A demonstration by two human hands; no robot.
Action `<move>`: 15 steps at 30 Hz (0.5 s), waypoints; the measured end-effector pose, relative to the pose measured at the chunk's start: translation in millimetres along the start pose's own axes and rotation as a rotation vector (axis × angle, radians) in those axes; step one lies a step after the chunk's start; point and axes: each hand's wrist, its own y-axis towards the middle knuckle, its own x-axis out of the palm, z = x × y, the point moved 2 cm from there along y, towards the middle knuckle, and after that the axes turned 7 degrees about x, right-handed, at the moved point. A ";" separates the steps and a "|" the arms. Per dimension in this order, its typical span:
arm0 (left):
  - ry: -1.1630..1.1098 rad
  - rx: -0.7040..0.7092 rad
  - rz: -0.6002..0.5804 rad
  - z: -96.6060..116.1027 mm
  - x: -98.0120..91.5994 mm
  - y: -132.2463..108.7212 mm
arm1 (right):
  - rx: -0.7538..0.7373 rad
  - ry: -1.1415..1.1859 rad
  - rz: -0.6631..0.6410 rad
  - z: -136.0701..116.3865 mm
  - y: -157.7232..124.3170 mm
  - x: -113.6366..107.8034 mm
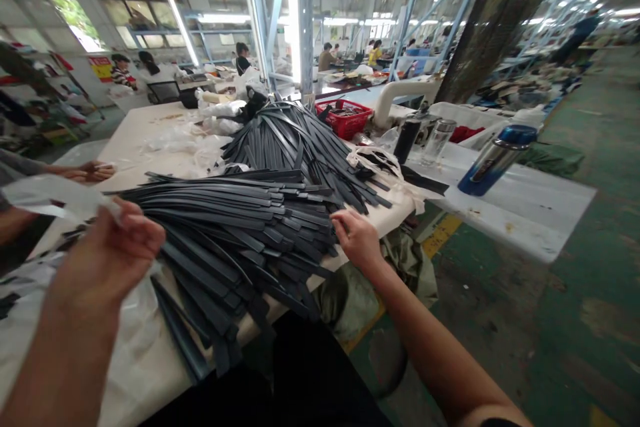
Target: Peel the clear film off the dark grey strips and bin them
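My left hand (113, 247) is raised at the left, its fingers closed on a thin, whitish strip of film (55, 197) that trails off to the left. My right hand (356, 235) is at the right end of a large fanned pile of dark grey flat strips (235, 213). Its thumb and fingertips are pinched together at the strip ends, seemingly on one dark strip, though the tip itself is hard to make out. A second heap of dark strips (285, 137) lies just behind.
Another person's hands (93, 172) are at the table's left side. Crumpled clear plastic (195, 147) lies beyond the pile. Further back is a red basket (347, 117). To the right, a blue flask (497, 160) stands on a white side board (540, 213). Green cloth (350, 293) hangs below the table edge.
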 end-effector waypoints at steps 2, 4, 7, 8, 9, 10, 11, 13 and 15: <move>-0.097 -0.135 0.089 -46.5 -14.8 -17.7 | -0.003 -0.022 -0.055 1.6 -39.1 -0.4; -0.104 -0.258 0.142 -83.7 -34.9 -44.1 | 0.001 -0.039 -0.114 4.1 -70.4 5.0; -0.120 -0.324 0.129 -117.2 -60.7 -81.6 | 0.024 -0.038 -0.181 10.0 -94.2 21.0; -0.109 -0.337 0.127 -124.1 -66.7 -91.4 | 0.031 -0.026 -0.204 11.8 -96.4 27.1; -0.083 -0.350 0.129 -129.6 -71.3 -99.8 | 0.035 -0.007 -0.230 13.1 -96.6 32.9; -0.047 -0.364 0.122 -134.1 -74.5 -107.1 | 0.035 0.018 -0.260 13.7 -95.4 37.7; -0.009 -0.381 0.101 -138.0 -76.2 -113.8 | 0.033 0.049 -0.291 13.4 -93.4 41.0; 0.055 -0.422 0.021 -144.9 -75.2 -126.6 | 0.023 0.111 -0.348 10.1 -88.6 41.4; 0.099 -0.475 -0.082 -151.8 -69.3 -140.1 | 0.034 0.197 -0.410 3.0 -85.8 33.1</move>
